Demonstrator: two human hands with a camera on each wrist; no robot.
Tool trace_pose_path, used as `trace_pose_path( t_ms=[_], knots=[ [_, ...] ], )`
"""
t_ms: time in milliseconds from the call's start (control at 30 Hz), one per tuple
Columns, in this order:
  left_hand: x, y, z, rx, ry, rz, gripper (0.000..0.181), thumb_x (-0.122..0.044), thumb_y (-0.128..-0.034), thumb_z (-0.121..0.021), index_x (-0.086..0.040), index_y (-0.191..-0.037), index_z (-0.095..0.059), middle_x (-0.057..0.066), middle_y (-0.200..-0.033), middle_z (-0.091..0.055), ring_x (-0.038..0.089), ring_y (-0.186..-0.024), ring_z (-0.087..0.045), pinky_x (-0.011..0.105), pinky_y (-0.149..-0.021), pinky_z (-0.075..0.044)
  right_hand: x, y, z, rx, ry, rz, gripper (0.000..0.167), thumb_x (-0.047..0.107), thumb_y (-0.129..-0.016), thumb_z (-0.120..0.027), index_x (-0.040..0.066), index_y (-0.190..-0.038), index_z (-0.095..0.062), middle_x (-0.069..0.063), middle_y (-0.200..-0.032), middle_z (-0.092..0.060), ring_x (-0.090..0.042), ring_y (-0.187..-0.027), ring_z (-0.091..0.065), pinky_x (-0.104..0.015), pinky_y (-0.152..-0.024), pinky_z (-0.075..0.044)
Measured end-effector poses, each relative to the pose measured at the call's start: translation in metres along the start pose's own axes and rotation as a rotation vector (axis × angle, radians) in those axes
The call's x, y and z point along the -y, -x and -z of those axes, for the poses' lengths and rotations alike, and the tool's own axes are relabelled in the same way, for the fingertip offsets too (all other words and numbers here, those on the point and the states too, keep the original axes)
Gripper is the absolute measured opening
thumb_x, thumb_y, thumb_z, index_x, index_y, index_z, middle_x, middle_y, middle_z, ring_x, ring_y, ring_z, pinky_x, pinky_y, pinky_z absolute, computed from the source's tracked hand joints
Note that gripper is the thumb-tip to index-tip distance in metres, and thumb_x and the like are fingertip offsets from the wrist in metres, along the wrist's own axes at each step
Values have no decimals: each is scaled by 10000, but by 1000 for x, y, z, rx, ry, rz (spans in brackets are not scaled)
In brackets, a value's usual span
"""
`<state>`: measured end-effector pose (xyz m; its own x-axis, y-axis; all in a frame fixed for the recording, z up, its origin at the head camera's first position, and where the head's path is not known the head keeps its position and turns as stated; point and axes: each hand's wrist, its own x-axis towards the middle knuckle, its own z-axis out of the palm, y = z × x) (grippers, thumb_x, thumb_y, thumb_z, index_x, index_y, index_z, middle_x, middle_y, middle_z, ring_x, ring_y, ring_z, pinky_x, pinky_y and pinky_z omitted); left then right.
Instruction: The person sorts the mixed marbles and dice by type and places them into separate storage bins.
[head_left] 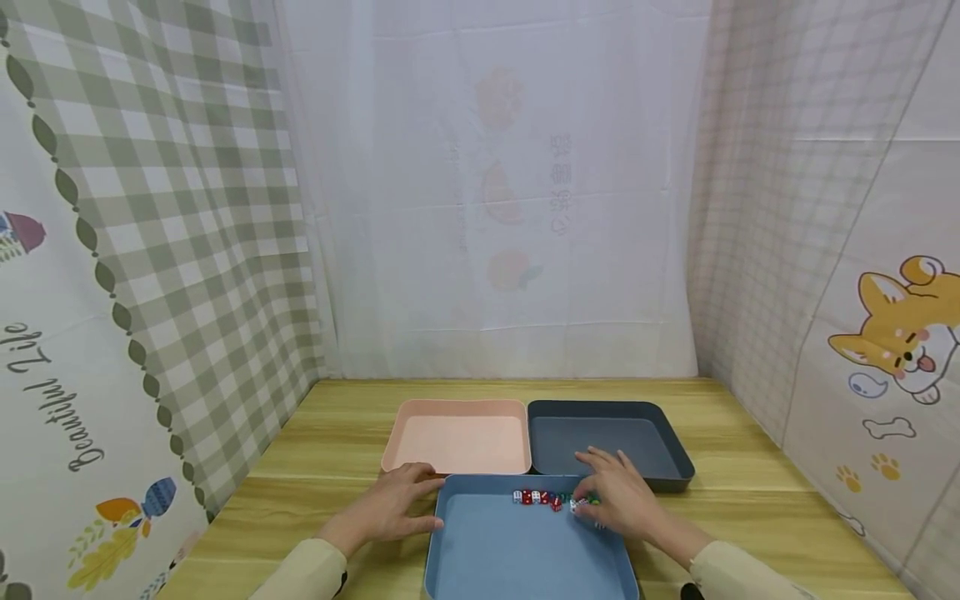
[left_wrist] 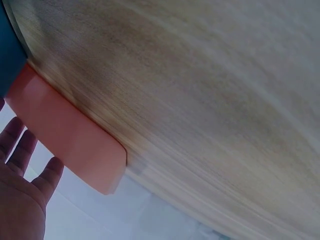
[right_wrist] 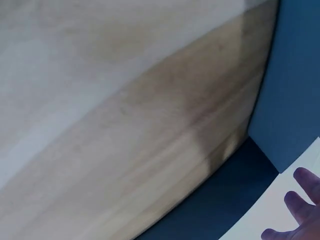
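In the head view a blue tray [head_left: 525,546] lies nearest me, with several small red, white and green dice along its far side. Red and white dice [head_left: 536,497] form a short row, and a red die [head_left: 557,504] sits just off it. My right hand [head_left: 618,498] is over the tray's far right corner, thumb and index finger pinching a white die [head_left: 573,505], the other fingers raised. That hand partly hides more dice. Spread fingers of my left hand [head_left: 393,507] rest by the tray's left edge; it holds nothing.
Behind the blue tray stand a pink tray [head_left: 461,433] on the left and a dark navy tray [head_left: 600,429] on the right, side by side. All rest on a wood-grain table [head_left: 315,467]. Curtains [head_left: 510,250] hang behind and at both sides.
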<state>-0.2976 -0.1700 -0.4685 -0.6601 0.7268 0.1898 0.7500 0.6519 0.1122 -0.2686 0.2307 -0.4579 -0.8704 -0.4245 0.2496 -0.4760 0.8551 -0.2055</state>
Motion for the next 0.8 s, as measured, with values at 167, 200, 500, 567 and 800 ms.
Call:
trace_pose_path(
  t_ms=[167, 200, 500, 567, 800],
  knots=[
    [1, 0, -2, 16, -3, 14, 683, -605, -943, -555, -107, -1410, -570, 104, -1359, -512, 294, -1236, -507, 518, -1003, -421, 2, -5, 2, -24, -6, -19, 81, 284, -769, -855, 253, -806, -790, -166, -1382, -562, -436, -1362, -392, -731, -1054, -192],
    [1, 0, -2, 19, -3, 18, 681, -600, -941, -563, -108, -1412, -568, 102, -1361, -511, 293, -1236, -507, 517, -1004, -419, 2, -7, 2, -30, -5, -24, 80, 287, -771, -853, 252, -807, -790, -163, -1385, -560, -431, -1364, -391, -728, -1057, -193],
    [0, 0, -2, 21, -1, 27, 685, -598, -936, -573, -108, -1414, -565, 95, -1361, -511, 294, -1243, -502, 518, -1013, -412, 1, -19, 6, -59, -2, -43, 67, 282, -796, -838, 241, -822, -792, -175, -1403, -542, -425, -1370, -386, -714, -1066, -200],
    [0, 0, -2, 23, 0, 30, 695, -612, -935, -563, -109, -1416, -564, 94, -1365, -509, 295, -1246, -500, 519, -1015, -411, 0, -21, 7, -60, -2, -50, 58, 279, -803, -833, 245, -822, -790, -178, -1406, -538, -429, -1371, -380, -714, -1067, -197],
    [2, -1, -3, 35, -7, 39, 721, -648, -932, -529, -123, -1425, -555, 98, -1387, -498, 303, -1272, -481, 532, -1027, -400, -4, -26, 13, -75, 2, -69, 49, 253, -809, -828, 226, -831, -793, -198, -1401, -538, -451, -1364, -380, -720, -1066, -185]
  ],
)
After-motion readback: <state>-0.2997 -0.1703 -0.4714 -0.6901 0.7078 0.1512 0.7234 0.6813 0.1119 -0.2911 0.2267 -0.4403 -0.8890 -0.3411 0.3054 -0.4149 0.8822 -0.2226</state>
